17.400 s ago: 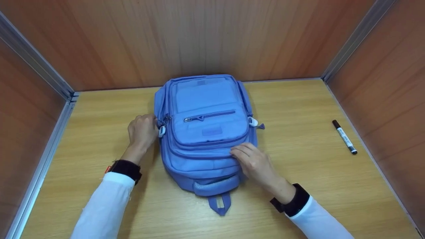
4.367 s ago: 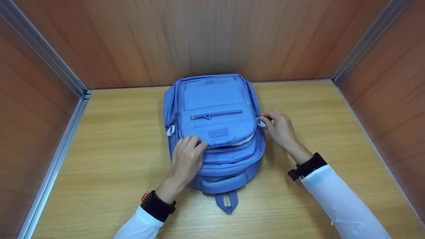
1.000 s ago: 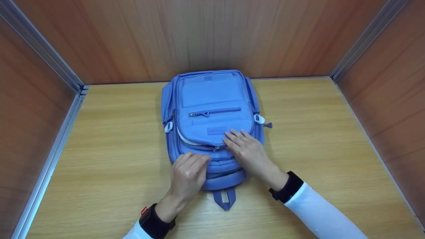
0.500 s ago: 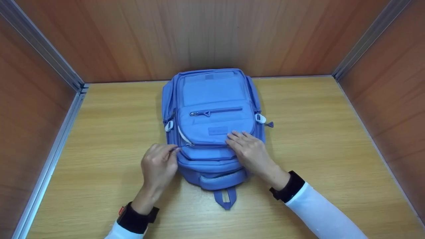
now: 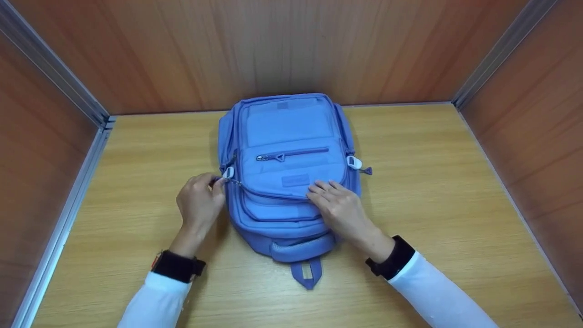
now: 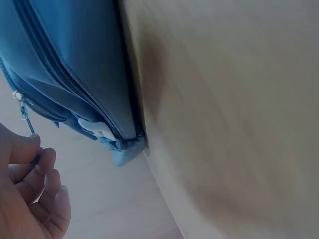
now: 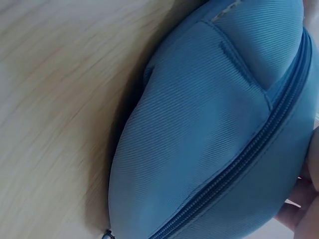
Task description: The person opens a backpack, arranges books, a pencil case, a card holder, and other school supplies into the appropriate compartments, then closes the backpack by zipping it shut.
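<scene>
A blue backpack (image 5: 289,125) lies front side up, its top handle (image 5: 305,248) toward me. At the left end of its front pocket's curved zipper, my left hand (image 5: 200,200) pinches the pull of a zipper slider (image 6: 20,97) between thumb and forefinger. The left wrist view shows the cord of the pull (image 6: 31,126) stretched from slider to fingertips. Along its lower edge the front pocket (image 5: 268,184) is zipped up. My right hand (image 5: 341,212) rests with extended fingers on that pocket's lower right edge; its thumb is hidden in the head view.
Wooden panels (image 5: 282,50) enclose the tabletop (image 5: 405,150) at the back and both sides. A short zipper (image 5: 296,153) crosses the backpack's front. White buckles (image 5: 354,162) sit at its sides, and a webbing loop (image 5: 308,273) points toward me.
My left hand has drawn the slider leftward and up around the pocket's corner, closing the gap where white lining showed. My right hand stays put. The marker seen on the right 17.4 s ago is gone from view.
</scene>
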A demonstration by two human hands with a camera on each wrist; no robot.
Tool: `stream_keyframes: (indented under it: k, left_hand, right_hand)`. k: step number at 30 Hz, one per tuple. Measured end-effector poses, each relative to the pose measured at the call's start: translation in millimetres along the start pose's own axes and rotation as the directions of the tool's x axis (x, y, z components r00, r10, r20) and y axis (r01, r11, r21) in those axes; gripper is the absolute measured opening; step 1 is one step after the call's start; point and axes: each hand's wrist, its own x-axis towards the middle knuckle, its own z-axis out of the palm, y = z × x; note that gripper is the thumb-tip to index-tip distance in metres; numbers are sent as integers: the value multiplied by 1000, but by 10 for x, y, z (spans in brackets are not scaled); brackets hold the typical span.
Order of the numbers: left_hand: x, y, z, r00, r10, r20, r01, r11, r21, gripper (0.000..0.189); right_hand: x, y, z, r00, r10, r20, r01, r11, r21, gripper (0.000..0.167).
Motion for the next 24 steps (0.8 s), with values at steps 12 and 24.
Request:
stream_keyframes:
  k: [12,24]
  left_hand:
    - [503,-107,214,984,-116,138,108,992,63,18]
    - [681,-181,393,975,-152,162,132,983,126,22]
  right_hand:
    - [-37,-71,0,1000,21,-20,-21,1000,18,21]
    - [-27,-138,54,999,17,-28,-16,999,32,22]
